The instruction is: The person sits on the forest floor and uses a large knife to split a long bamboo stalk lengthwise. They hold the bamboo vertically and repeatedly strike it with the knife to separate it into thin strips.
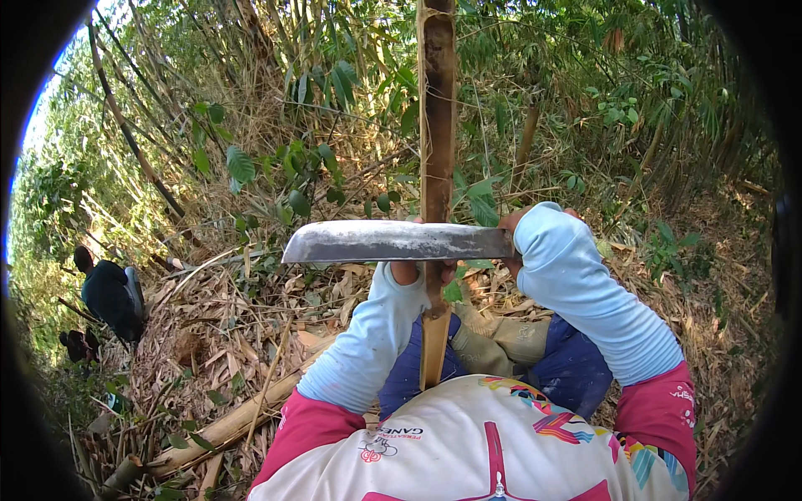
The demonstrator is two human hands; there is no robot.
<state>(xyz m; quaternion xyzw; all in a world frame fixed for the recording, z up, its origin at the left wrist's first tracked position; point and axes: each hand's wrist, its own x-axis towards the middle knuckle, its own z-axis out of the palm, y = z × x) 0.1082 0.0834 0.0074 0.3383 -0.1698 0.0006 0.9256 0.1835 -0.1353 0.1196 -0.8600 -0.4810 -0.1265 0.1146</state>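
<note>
A long split bamboo piece, brown and hollowed on its inner face, stands upright in front of me and reaches down to my lap. My left hand is closed around its lower part, partly hidden by a broad machete blade. That blade lies level across the bamboo, its tip pointing left. At the blade's right end my right hand is closed on the machete's handle, which the fingers and the light-blue sleeve mostly cover. Whether the blade touches the bamboo or hovers above it I cannot tell.
A thick bamboo pole lies slantwise on the leaf litter to my lower left. Another person in dark clothes is farther off at the left. Leafy plants and a bamboo thicket rise ahead. My boots show beyond my lap.
</note>
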